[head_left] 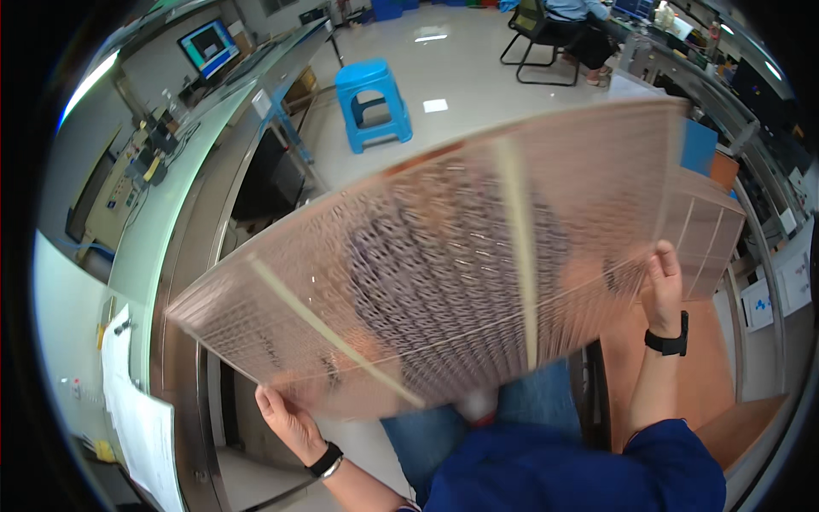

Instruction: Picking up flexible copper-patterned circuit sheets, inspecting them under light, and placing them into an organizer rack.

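A large, thin, copper-coloured printed panel (444, 171) is stretched out in front of me, tilted and smeared by motion. Two pale strips cross it, and fine rows of a repeated pattern cover its shiny face, with a dark patch in the middle. My left hand (290, 427) pinches its lower left edge, thumb on the near side. Near the lower right corner, my right hand (662, 286) grips the edge with closed fingers. Parts of the fingers on both hands are hidden behind the panel.
On the left runs a long bench (141, 282) with a monitor (207, 49) and paper sheets (136, 410). A blue stool (373, 102) stands ahead. More copper-coloured panels (704, 222) rest at right above a brown board (657, 367). A person (580, 26) sits far off.
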`<state>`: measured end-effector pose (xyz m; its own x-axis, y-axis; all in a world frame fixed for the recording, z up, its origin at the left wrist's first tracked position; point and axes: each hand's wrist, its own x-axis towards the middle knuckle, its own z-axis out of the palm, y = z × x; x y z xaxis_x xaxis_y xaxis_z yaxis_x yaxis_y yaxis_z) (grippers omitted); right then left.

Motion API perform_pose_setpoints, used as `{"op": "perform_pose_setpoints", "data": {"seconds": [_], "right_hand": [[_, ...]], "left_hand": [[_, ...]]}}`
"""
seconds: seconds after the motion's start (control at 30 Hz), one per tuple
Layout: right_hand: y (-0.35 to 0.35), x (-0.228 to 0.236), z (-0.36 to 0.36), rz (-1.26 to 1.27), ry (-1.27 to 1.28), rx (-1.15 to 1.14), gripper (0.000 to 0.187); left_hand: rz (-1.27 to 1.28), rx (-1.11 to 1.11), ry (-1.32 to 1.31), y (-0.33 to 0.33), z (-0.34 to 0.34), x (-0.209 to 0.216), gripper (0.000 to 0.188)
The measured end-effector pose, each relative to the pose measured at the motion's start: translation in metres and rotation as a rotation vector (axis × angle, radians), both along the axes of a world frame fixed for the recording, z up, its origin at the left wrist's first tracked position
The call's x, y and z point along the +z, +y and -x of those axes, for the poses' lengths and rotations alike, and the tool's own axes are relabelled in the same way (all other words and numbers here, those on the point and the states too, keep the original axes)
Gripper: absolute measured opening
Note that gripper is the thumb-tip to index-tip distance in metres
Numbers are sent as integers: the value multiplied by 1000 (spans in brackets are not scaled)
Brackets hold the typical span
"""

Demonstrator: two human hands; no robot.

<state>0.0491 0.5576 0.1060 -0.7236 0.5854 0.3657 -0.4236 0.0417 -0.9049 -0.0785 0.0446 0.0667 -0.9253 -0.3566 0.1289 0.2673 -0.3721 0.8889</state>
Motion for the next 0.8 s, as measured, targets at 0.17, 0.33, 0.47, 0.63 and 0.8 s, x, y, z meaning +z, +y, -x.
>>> {"op": "perform_pose_setpoints", "data": {"seconds": [0.17,0.33,0.47,0.63,0.8], "right_hand": [[72,-51,20,280,164,84,20],[2,-30,44,610,222,748,31],[-38,-13,36,911,171,956,51],[-26,-12,5,634,-165,506,42],[6,-74,13,375,-386,261,25]], "left_hand": [[-122,-257,261,-15,37,-31,24],[-408,-260,-134,49,19,23,26],[-208,-9,-106,75,12,38,40],[-535,-346,-300,52,32,9,49],[-486,-467,-93,57,9,-7,49]]}}
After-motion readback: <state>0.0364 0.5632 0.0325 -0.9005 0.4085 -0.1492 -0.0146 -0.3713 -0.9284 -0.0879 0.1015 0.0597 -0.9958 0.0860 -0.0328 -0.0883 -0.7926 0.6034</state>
